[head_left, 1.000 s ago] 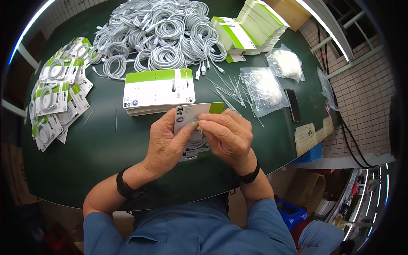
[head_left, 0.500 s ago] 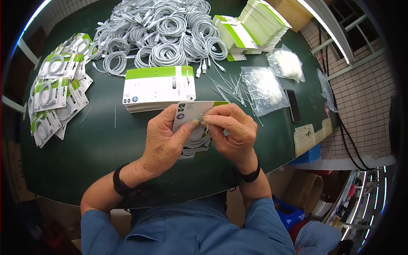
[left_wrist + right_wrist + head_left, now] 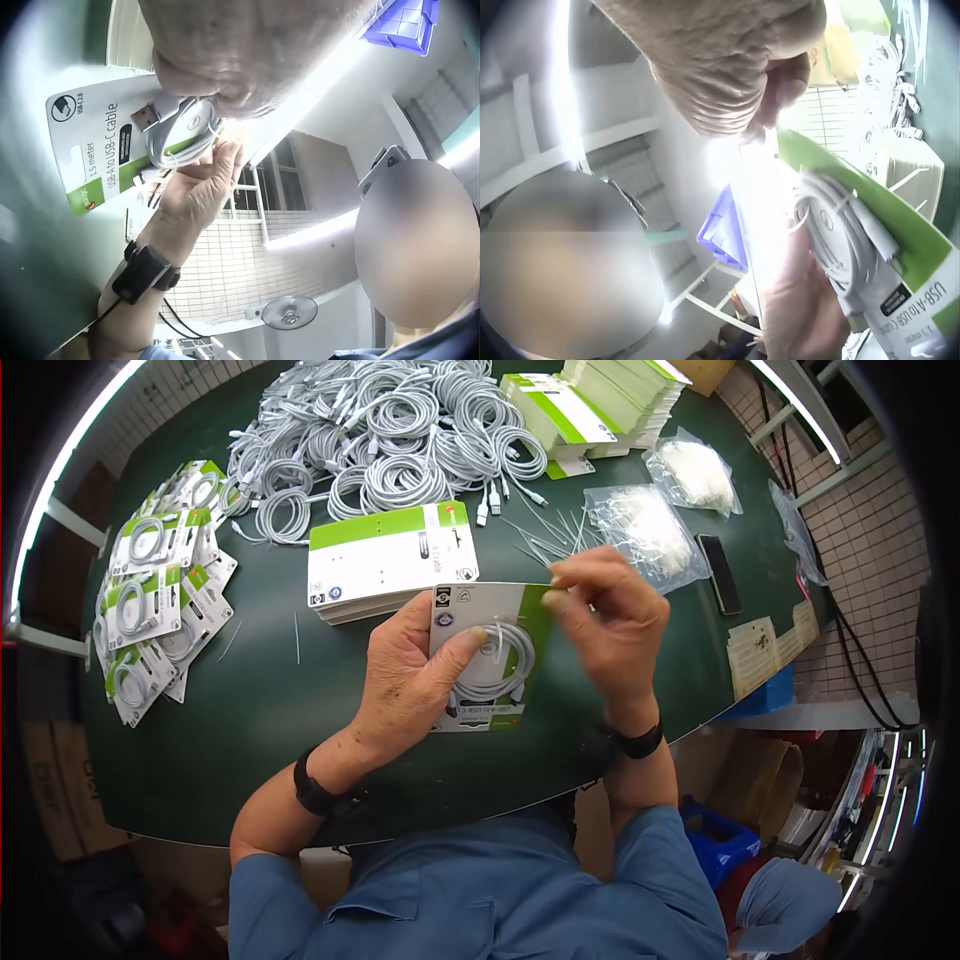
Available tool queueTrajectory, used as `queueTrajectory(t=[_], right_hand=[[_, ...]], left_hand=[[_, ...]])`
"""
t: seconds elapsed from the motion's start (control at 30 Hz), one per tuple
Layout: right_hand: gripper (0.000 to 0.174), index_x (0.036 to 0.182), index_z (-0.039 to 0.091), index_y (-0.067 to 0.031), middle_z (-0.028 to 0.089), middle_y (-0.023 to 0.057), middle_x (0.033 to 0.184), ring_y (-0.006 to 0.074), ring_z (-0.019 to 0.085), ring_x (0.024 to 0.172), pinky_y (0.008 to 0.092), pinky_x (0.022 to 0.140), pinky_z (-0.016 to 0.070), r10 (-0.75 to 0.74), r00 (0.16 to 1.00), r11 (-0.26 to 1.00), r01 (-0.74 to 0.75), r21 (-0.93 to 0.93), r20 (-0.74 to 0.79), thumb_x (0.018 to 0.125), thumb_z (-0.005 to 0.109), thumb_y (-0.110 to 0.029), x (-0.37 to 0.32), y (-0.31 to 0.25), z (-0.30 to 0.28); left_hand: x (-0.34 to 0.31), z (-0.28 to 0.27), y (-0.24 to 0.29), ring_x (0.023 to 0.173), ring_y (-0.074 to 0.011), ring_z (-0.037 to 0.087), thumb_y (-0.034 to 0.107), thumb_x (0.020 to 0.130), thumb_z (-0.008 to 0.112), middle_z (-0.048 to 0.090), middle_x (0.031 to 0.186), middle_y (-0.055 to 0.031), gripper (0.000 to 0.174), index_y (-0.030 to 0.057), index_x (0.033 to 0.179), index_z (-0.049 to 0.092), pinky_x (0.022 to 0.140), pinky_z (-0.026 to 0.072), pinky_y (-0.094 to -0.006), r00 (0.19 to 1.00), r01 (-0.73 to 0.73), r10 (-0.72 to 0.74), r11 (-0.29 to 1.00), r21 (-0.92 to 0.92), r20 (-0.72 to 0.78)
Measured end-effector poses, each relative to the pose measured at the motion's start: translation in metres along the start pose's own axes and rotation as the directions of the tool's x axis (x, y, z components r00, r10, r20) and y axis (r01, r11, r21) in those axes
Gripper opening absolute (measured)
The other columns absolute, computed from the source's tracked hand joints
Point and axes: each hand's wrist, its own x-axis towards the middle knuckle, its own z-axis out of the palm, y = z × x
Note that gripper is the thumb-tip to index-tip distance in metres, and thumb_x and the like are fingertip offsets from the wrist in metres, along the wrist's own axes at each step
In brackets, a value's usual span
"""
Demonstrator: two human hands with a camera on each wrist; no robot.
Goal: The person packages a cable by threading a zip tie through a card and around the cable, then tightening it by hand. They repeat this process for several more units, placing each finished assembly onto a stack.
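1. holding the card [image 3: 480, 605] up close in front of me, just above the near part of the green table [image 3: 250, 710], between both hands. a white cable coil [image 3: 505, 660] lies against its face, and a green strip runs down its right side.
2. my left hand [image 3: 405, 680] grips the card from its left edge. the thumb reaches across the face with its tip on the coil, and the other fingers are curled round behind.
3. my right hand [image 3: 615, 610] sits at the card's top right corner, fingers curled and bunched, thumb and forefinger pinching the edge there. the view is blurred, so i cannot tell whether a thin tie is nipped between them too.
4. just beyond the card a stack of blank cards [image 3: 390, 555] lies flat, green band along its far edge.
5. past that stack spreads a big heap of loose cables [image 3: 400, 430], all white, coiled and tangled together.
6. right of the stack, thin ties [image 3: 548, 535] lie scattered, with two clear bags [image 3: 650, 525] next to them and a dark phone [image 3: 720, 575] just beside the nearer bag.
7. far to my left, finished packs [image 3: 150, 600] overlap in a fan.
8. at the far right, more card stacks [image 3: 590, 400] lean in rows.
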Motion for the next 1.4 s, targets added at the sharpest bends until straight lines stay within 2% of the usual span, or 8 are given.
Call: queueTrajectory(t=[0.07,0.1,0.17,0.2,0.3,0.87,1.27,1.4], right_hand=[[0.014,0.107,0.076,0.0008,0.071,0.0029,0.097,0.0058,0.059,0.072,0.0213,0.063,0.0486,0.076,0.987,0.993,-0.061,0.105,-0.140,0.094,0.079,0.000,0.001,0.014,-0.005],[0.013,0.108,0.076,0.0010,0.072,0.0027,0.097,0.0059,0.061,0.073,0.0215,0.064,0.0496,0.262,0.964,0.944,-0.245,0.220,-0.053,0.095,0.079,-0.004,0.003,0.023,-0.008],[0.017,0.108,0.074,0.0014,0.073,0.0023,0.097,0.0062,0.063,0.075,0.0219,0.067,0.0517,0.556,0.811,0.719,-0.578,0.386,0.180,0.099,0.078,-0.011,0.003,0.037,-0.012],[0.017,0.108,0.074,0.0014,0.073,0.0023,0.097,0.0062,0.063,0.075,0.0219,0.067,0.0517,0.563,0.809,0.712,-0.578,0.399,0.166,0.099,0.078,-0.011,0.001,0.040,-0.010],[0.020,0.102,0.073,0.0008,0.074,0.0037,0.096,0.0079,0.068,0.080,0.0223,0.071,0.0544,0.461,0.672,0.412,-0.740,0.531,0.579,0.098,0.080,-0.018,-0.004,0.045,0.001],[0.029,0.092,0.065,-0.0028,0.066,0.0018,0.092,0.0090,0.064,0.081,0.0220,0.074,0.0533,0.346,0.632,0.396,-0.769,0.502,0.694,0.090,0.087,-0.021,-0.004,0.044,-0.002],[0.020,0.093,0.064,-0.0039,0.065,0.0012,0.096,0.0080,0.061,0.085,0.0220,0.076,0.0514,0.366,0.689,0.452,-0.719,0.527,0.626,0.098,0.078,-0.018,-0.004,0.039,0.006],[0.017,0.094,0.065,-0.0035,0.066,0.0005,0.096,0.0070,0.061,0.085,0.0219,0.075,0.0511,0.405,0.714,0.572,-0.685,0.451,0.571,0.102,0.073,-0.016,-0.004,0.047,0.007]], left_hand=[[-0.002,0.001,0.001,0.101,-0.0117,0.071,0.005,0.105,0.066,0.075,0.114,-0.0092,0.027,-0.0038,0.130,0.065,0.091,0.0587,-0.0290,0.999,0.014,-0.012,0.999,-0.051,0.043],[-0.002,0.001,0.002,0.102,-0.0119,0.071,0.005,0.105,0.066,0.075,0.116,-0.0096,0.028,-0.0042,0.131,0.064,0.092,0.0587,-0.0291,0.998,0.022,-0.017,0.997,-0.079,0.066],[-0.003,0.002,0.002,0.102,-0.0120,0.071,0.005,0.105,0.067,0.075,0.116,-0.0099,0.027,-0.0044,0.131,0.064,0.092,0.0586,-0.0291,0.996,0.034,-0.027,0.996,-0.077,0.086],[-0.004,0.002,0.001,0.102,-0.0122,0.071,0.004,0.105,0.067,0.075,0.116,-0.0101,0.027,-0.0046,0.130,0.064,0.092,0.0585,-0.0292,0.996,0.032,-0.024,0.995,-0.090,0.091],[-0.005,0.003,-0.001,0.102,-0.0123,0.071,0.004,0.104,0.068,0.076,0.116,-0.0104,0.027,-0.0049,0.130,0.064,0.093,0.0584,-0.0291,0.995,0.030,-0.022,0.996,-0.080,0.102],[-0.009,0.001,-0.007,0.096,-0.0095,0.070,0.006,0.102,0.073,0.076,0.107,-0.0067,0.023,-0.0032,0.122,0.068,0.087,0.0580,-0.0270,0.990,0.030,-0.037,0.998,0.051,0.136],[-0.005,-0.001,-0.008,0.090,-0.0088,0.068,0.006,0.100,0.072,0.075,0.100,-0.0059,0.018,-0.0024,0.116,0.068,0.081,0.0571,-0.0275,0.995,0.026,-0.032,0.998,0.064,0.098],[-0.009,0.000,-0.008,0.088,-0.0095,0.067,0.005,0.099,0.072,0.074,0.097,-0.0066,0.018,-0.0019,0.115,0.067,0.079,0.0566,-0.0281,0.989,-0.001,-0.019,0.992,0.129,0.149]])
